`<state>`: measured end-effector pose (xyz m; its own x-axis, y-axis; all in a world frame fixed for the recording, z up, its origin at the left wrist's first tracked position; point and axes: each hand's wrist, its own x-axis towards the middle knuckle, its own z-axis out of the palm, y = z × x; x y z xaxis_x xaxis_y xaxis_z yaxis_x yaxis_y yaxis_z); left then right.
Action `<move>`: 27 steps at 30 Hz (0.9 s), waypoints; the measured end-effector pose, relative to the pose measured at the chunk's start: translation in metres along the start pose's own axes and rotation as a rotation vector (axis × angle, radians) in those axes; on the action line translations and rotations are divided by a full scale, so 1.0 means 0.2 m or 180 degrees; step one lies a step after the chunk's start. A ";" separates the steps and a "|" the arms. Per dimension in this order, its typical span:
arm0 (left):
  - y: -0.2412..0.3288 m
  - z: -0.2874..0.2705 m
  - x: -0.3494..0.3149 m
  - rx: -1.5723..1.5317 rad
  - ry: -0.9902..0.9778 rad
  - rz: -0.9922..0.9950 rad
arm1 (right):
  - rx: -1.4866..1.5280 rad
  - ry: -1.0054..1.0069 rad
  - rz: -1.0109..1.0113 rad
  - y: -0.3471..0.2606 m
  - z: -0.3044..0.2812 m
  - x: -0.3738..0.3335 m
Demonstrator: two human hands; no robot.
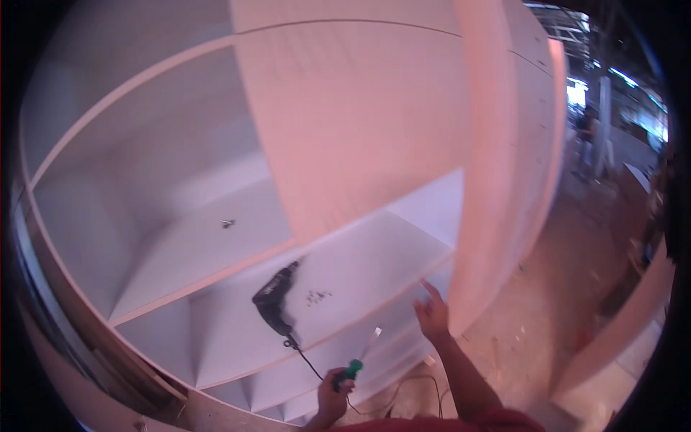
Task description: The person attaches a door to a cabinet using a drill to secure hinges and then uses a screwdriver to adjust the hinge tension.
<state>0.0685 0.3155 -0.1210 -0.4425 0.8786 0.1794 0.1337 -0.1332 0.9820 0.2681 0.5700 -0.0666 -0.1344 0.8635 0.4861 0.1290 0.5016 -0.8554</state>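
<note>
A screwdriver with a green handle [353, 369] is gripped in my left hand [332, 396], its metal shaft slanting up and to the right in front of the shelves. My right hand [432, 317] is raised by the front edge of a shelf, next to the cabinet's upright side; its index finger points up, the fingers look apart, and I see nothing in them. On the white shelf [381, 252] between and beyond my hands lies a black corded power drill [272, 297]. A scatter of small screws or fittings [317, 297] is beside it.
The large pale cabinet [497, 144] fills most of the view, a wide panel [345, 122] covering part of its front. More small metal pieces [227, 223] lie in the left compartment. The drill's cord [311, 365] trails toward the floor. A person [587, 133] stands far off at the right.
</note>
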 end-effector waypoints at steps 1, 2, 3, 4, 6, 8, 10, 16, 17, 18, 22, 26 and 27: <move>-0.02 0.04 0.02 0.0127 -0.0143 0.0015 | -0.0452 0.0333 -0.0314 0.21 -0.04 -0.15; 0.02 0.08 0.05 0.0407 -0.0229 0.0030 | -0.1601 -0.0023 -0.0087 0.48 -0.09 -0.37; 0.07 0.11 0.05 0.0702 -0.0271 0.0004 | -0.2077 -0.0514 0.0174 0.69 -0.12 -0.56; 0.09 0.16 0.07 0.0739 -0.0307 0.0018 | -0.2251 -0.0987 0.0695 0.85 -0.17 -0.75; 0.12 0.25 0.09 0.0810 -0.0265 -0.0097 | -0.2385 -0.1853 0.1566 1.09 -0.25 -1.03; 0.16 0.38 0.13 0.0836 -0.0406 -0.0125 | -0.2360 -0.2244 0.2103 1.19 -0.33 -1.13; 0.10 0.57 0.19 0.0683 -0.0525 0.0070 | -0.2317 -0.2285 0.2332 1.26 -0.41 -1.11; 0.19 1.01 0.24 -0.0241 -0.1286 -0.0416 | -0.1937 -0.2424 0.2558 1.44 -0.49 -1.08; 0.19 1.05 0.22 -0.0202 -0.1369 -0.0489 | -0.1847 -0.2438 0.2566 1.47 -0.49 -1.07; 0.21 1.09 0.21 -0.0167 -0.1413 -0.0539 | -0.1764 -0.2429 0.2569 1.47 -0.49 -1.06; 0.15 1.16 0.18 -0.0039 -0.1467 -0.0661 | -0.1537 -0.2405 0.2712 1.54 -0.55 -1.07; 0.13 1.16 0.13 0.0119 -0.1230 -0.0908 | -0.1490 -0.2460 0.2919 1.68 -0.64 -1.15; 0.12 1.15 0.11 0.0074 -0.1096 -0.1016 | -0.1514 -0.2463 0.2949 1.72 -0.66 -1.17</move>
<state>0.2661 0.4376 -0.1067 -0.1452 0.9755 -0.1652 0.0602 0.1753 0.9827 0.4740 0.5469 -0.4517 -0.3167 0.7228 -0.6142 0.7915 -0.1555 -0.5911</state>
